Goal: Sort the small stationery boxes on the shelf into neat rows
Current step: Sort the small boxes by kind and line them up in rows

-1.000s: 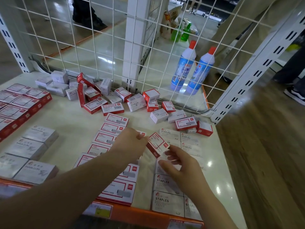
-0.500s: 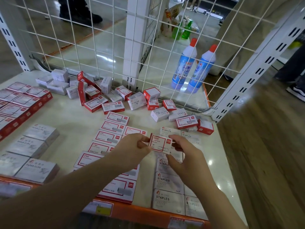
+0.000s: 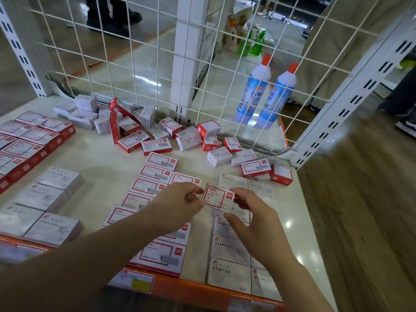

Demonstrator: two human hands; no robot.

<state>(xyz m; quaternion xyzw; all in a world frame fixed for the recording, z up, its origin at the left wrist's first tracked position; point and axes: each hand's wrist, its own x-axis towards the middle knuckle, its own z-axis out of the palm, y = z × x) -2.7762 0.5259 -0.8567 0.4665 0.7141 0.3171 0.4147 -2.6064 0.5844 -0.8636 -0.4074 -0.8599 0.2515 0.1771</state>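
A small red-and-white box (image 3: 217,197) is held just above the shelf (image 3: 94,158) between both hands. My left hand (image 3: 177,203) pinches its left edge and my right hand (image 3: 249,212) pinches its right edge. Under my left arm lies a row of red-and-white boxes (image 3: 155,174). Below my right hand runs a row of white STAPLES boxes (image 3: 227,248). A loose pile of mixed small boxes (image 3: 157,134) sits along the back by the wire mesh.
Red-and-white boxes in rows (image 3: 27,143) and grey paper-clip boxes (image 3: 45,208) fill the shelf's left side. A white wire mesh (image 3: 139,64) closes the back. Two blue bottles (image 3: 265,93) stand behind it. The orange shelf edge (image 3: 195,287) runs along the front.
Both hands lifted the red-and-white box from its tilted position near the staples row and turned it face up between them; it has since held nearly still.
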